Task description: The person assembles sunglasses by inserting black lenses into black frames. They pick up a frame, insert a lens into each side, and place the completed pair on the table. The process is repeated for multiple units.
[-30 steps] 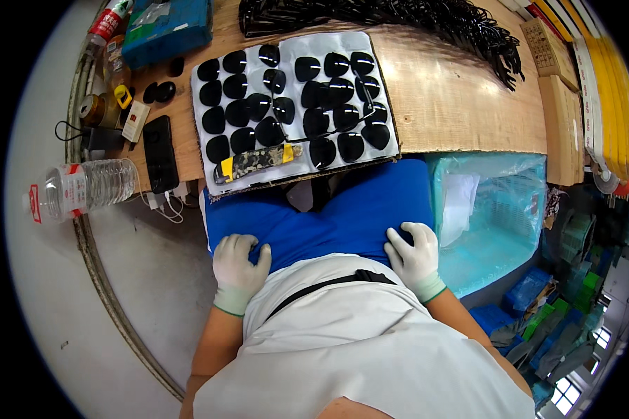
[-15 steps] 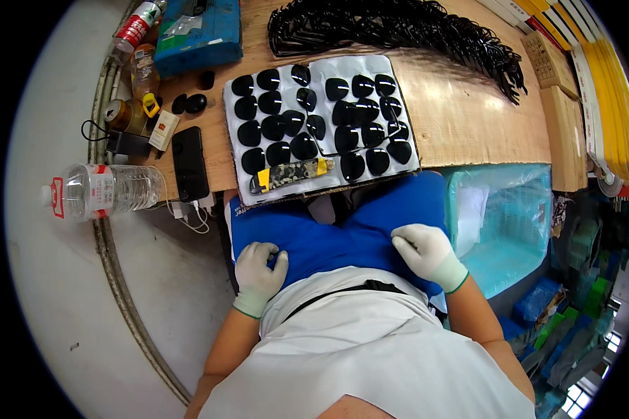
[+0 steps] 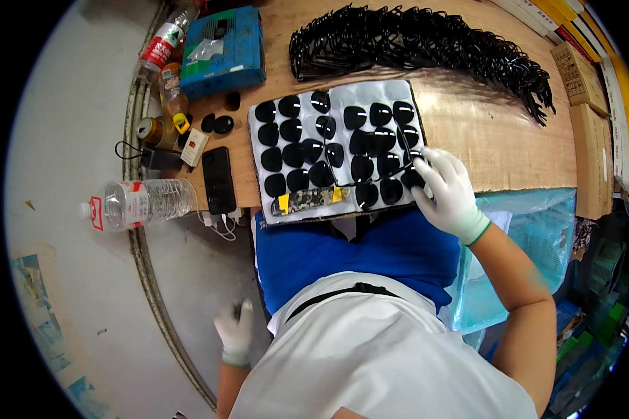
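My right hand (image 3: 454, 201), in a white glove with a green cuff, reaches over the right edge of a white lens tray (image 3: 262, 220). Its thumb and fingers are apart, around a dark lens (image 3: 411, 179) and the right end of a black glasses frame (image 3: 370, 181). The fingertips seem to touch the frame. Rows of dark sunglass lenses (image 3: 292, 130) fill the tray. A camouflage-patterned strip with yellow tape (image 3: 311, 200) lies along its near edge. Low at my left side hangs my gloved left hand (image 3: 235, 334), slightly blurred, its thumb away from the fingers, holding nothing visible.
A long pile of black glasses frames (image 3: 419, 42) lies at the back. Left on the table are a phone (image 3: 219, 180), a blue box (image 3: 223, 52) and loose lenses (image 3: 223, 124). A large water bottle (image 3: 143, 202) sticks out leftward. A blue-green basket (image 3: 538, 265) stands right.
My right hand has risen from my lap to the right side of the tray. My left hand has left my lap and dropped to my left side. The whole view has shifted.
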### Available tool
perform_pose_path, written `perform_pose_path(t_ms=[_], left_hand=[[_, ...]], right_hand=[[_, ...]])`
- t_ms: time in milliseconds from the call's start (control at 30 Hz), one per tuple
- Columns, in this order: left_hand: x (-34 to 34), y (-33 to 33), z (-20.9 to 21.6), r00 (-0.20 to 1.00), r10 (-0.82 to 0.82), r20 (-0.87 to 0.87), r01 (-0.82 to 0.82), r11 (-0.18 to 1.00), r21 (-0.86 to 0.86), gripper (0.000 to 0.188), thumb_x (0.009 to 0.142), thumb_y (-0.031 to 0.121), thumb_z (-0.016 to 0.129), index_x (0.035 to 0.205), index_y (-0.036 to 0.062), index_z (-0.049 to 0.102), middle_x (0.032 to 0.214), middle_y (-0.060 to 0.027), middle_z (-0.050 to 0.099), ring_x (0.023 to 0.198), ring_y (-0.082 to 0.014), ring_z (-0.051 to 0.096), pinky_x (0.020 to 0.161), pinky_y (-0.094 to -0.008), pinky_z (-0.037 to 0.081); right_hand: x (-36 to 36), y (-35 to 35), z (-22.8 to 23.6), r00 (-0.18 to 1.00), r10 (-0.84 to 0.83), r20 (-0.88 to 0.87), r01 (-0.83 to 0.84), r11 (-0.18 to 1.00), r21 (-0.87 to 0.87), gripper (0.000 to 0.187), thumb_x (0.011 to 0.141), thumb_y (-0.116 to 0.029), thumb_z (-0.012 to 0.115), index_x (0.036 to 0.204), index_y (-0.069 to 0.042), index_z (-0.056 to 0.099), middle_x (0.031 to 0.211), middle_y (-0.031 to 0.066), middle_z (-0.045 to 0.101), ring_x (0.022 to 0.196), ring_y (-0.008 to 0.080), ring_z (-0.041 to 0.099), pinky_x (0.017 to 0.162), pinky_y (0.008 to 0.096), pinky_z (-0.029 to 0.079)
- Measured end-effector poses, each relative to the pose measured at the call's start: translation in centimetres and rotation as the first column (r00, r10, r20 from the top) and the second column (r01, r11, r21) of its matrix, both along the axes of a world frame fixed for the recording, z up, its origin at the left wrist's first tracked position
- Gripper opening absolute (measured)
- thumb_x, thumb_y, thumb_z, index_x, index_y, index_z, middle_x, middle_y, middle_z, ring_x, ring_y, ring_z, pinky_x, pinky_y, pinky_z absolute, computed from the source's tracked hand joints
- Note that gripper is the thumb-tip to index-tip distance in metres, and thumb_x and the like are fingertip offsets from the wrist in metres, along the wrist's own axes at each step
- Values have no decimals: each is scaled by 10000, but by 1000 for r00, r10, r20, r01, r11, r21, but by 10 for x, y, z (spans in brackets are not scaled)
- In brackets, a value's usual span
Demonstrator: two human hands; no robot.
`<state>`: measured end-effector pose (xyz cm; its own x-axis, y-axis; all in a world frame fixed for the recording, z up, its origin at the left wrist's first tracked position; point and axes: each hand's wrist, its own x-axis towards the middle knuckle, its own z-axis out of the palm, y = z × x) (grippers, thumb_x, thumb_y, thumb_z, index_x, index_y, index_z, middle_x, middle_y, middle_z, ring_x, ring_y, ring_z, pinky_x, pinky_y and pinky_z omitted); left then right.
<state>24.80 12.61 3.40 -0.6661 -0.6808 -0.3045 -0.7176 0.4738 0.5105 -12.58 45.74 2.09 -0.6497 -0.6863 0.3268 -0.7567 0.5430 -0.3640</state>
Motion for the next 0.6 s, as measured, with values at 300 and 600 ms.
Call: perform_pose_path(t_ms=[300,600], left_hand=[[-118,8,48,874,-280,-398,344,934,98,98,880,106,690,862,10,701,718,-111,663,608,-180,619,592,-320,503],[-299,69,-17,315,-863,-396,766,477,-430,320,791,286,786,1030,78,740,958,-109,680,901,-302,643,814,-409,525]], right_hand=[[82,-46,-55,932,-286,223,361,779,-512,447,820,30,660,1261,41,586,1116,171,581,815,231,559,760,351,505],[95,-12,-54,936,-276,218,349,810,-472,368,838,14,657,1205,25,620,1006,159,604,762,233,568,699,333,497]])
